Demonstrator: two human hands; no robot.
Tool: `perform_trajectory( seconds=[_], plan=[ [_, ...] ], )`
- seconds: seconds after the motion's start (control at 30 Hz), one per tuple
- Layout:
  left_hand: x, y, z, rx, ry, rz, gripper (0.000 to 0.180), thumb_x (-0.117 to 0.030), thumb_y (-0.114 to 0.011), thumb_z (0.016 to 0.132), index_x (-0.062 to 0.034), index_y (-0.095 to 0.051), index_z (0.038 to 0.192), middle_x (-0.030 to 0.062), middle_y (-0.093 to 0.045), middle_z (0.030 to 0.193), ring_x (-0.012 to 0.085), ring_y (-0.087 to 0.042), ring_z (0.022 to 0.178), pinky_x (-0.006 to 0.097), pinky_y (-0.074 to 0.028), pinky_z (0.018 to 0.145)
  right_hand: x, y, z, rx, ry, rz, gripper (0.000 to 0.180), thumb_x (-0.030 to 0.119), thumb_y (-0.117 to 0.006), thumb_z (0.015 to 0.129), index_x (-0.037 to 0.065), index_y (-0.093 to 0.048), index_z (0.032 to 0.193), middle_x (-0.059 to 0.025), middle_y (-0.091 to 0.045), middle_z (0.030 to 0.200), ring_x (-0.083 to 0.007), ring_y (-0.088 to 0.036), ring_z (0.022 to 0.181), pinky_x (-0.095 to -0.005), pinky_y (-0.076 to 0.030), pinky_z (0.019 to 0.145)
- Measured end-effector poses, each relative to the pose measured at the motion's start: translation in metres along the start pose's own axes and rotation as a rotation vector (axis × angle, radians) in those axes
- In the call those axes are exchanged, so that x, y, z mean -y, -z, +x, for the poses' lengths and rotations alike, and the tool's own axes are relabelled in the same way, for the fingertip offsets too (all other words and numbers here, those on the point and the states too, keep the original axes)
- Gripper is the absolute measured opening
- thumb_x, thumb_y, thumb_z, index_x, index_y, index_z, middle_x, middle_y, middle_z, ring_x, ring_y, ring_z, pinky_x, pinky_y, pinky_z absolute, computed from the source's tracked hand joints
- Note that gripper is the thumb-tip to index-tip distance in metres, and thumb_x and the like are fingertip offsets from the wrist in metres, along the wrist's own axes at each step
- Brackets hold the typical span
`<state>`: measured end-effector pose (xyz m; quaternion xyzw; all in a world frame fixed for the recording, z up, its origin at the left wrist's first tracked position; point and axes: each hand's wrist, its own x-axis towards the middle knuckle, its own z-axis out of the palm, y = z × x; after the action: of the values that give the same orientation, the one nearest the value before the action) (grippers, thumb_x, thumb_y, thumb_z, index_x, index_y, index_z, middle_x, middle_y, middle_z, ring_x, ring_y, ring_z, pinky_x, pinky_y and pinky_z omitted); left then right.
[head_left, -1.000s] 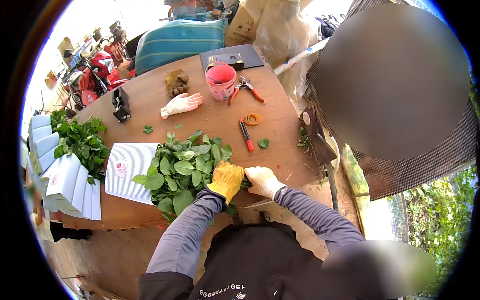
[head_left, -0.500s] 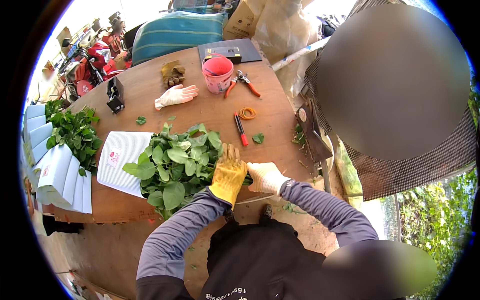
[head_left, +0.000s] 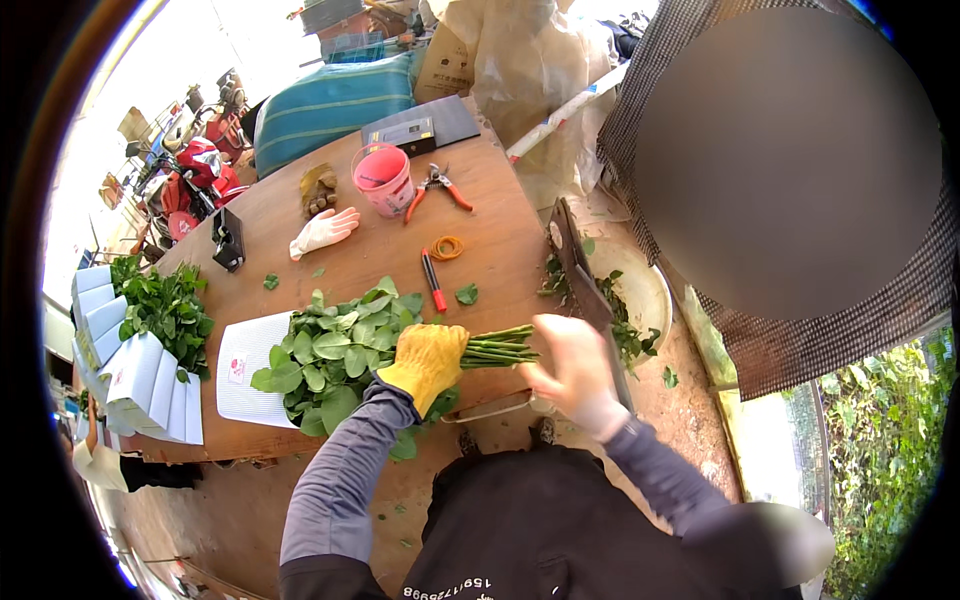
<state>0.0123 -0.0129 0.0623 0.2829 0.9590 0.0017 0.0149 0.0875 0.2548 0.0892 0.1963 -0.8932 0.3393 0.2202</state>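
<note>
A bunch of leafy green stems (head_left: 335, 345) lies near the table's front edge, its leaves to the left and its bare stalks (head_left: 502, 346) to the right. My left hand (head_left: 428, 358), in a yellow work glove, is wrapped round the stalks just below the leaves. Close to the cut ends is my right hand (head_left: 578, 378), in a pale glove and smeared by motion; whether it touches the stalks I cannot tell. The leafy part overlaps a white ribbed wrapping sheet (head_left: 248, 370) with a small pink print.
Cutters (head_left: 437, 190), a pink bucket (head_left: 384, 190), rubber bands (head_left: 447, 248), a marker (head_left: 433, 281) and loose gloves (head_left: 324, 232) lie farther back. White-wrapped bundles (head_left: 150, 395) stand at left. A bladed cutter (head_left: 580, 265) rises at the table's right edge, beside a round tub (head_left: 645, 300).
My right hand has moved right, off the stalks beside my left hand to past their ends, leaving them exposed. My left fingers have curled round the stalks. The view has turned somewhat rightward.
</note>
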Motion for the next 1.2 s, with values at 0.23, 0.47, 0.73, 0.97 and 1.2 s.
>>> perform_trajectory(
  seconds=[0.23, 0.47, 0.73, 0.97, 1.2],
  plan=[
    [-0.023, 0.032, 0.044, 0.067, -0.005, 0.012, 0.025, -0.024, -0.077, 0.071, -0.0133, -0.066, 0.091, 0.0101, -0.073, 0.079, 0.0315, -0.074, 0.079, 0.046, -0.055, 0.073, -0.130, 0.037, -0.215, 0.179, -1.207, 0.688, 0.079, 0.061, -0.049, 0.105, 0.004, -0.034, 0.158, -0.0183, -0.067, 0.115, -0.0294, -0.069, 0.099, -0.0392, -0.055, 0.090],
    [-0.034, 0.044, 0.084, -0.011, 0.034, -0.019, 0.022, -0.022, -0.074, 0.074, -0.0100, -0.067, 0.091, 0.0138, -0.073, 0.080, 0.0348, -0.074, 0.080, 0.046, -0.058, 0.071, -0.021, 0.202, -0.063, 0.222, -0.678, 1.397, 0.096, 0.076, -0.041, 0.099, 0.004, -0.030, 0.161, -0.0334, -0.069, 0.114, -0.0296, -0.078, 0.083, -0.0417, -0.067, 0.074],
    [-0.076, 0.028, 0.170, -0.057, 0.099, -0.062, 0.014, -0.021, -0.069, 0.085, -0.0149, -0.077, 0.095, 0.0147, -0.078, 0.090, 0.0322, -0.078, 0.086, 0.044, -0.059, 0.076, 0.014, 0.229, 0.087, 0.042, -0.322, 1.224, 0.114, 0.089, -0.059, 0.079, 0.002, -0.043, 0.150, -0.0396, -0.065, 0.123, -0.0399, -0.077, 0.086, -0.0442, -0.064, 0.079],
    [-0.056, 0.034, 0.155, -0.048, 0.130, -0.207, 0.014, -0.019, -0.069, 0.085, -0.0134, -0.080, 0.091, 0.0163, -0.078, 0.093, 0.0321, -0.078, 0.089, 0.044, -0.060, 0.074, 0.024, 0.214, 0.079, 0.067, -0.298, 1.461, 0.087, 0.063, -0.060, 0.098, 0.000, -0.040, 0.155, -0.0408, -0.062, 0.127, -0.0393, -0.072, 0.091, -0.0473, -0.058, 0.082],
    [-0.070, 0.003, 0.176, -0.052, 0.124, -0.216, 0.018, -0.019, -0.073, 0.079, -0.0145, -0.081, 0.095, 0.0109, -0.080, 0.095, 0.0276, -0.077, 0.094, 0.044, -0.055, 0.080, 0.013, 0.216, 0.058, -0.073, -0.288, 1.211, 0.076, 0.058, -0.054, 0.104, 0.001, -0.045, 0.153, -0.0253, -0.068, 0.103, -0.0325, -0.073, 0.076, -0.0398, -0.062, 0.067]
  ],
)
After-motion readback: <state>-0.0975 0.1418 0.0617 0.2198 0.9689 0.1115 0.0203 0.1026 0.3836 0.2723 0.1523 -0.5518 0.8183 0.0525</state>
